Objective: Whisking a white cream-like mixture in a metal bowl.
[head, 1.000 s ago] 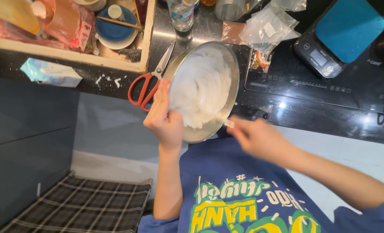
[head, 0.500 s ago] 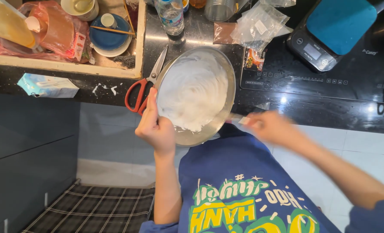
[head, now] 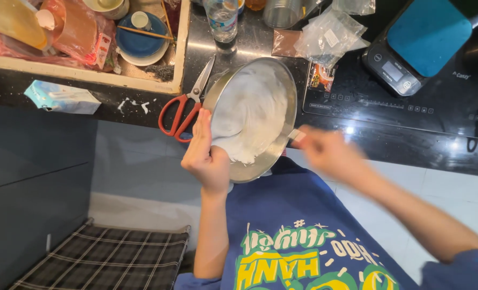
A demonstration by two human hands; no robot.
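My left hand (head: 205,156) grips the near rim of a round metal bowl (head: 282,86), tilted toward me over the edge of the black counter (head: 389,145). White whipped cream (head: 247,115) fills the inside of the bowl. My right hand (head: 327,153) is blurred at the bowl's right rim and holds the handle of a utensil (head: 297,135) whose end reaches into the cream; what kind of utensil it is cannot be made out.
Red-handled scissors (head: 188,104) lie left of the bowl. A digital scale (head: 418,45) with a teal top sits at the back right, plastic bags (head: 330,35) and a water bottle (head: 221,19) behind the bowl. A wooden tray (head: 88,78) holds dishes. A plaid mat (head: 99,258) lies on the floor.
The bowl has tipped a little further toward me and shifted left. My right hand keeps moving fast at the bowl's right rim, blurred throughout.
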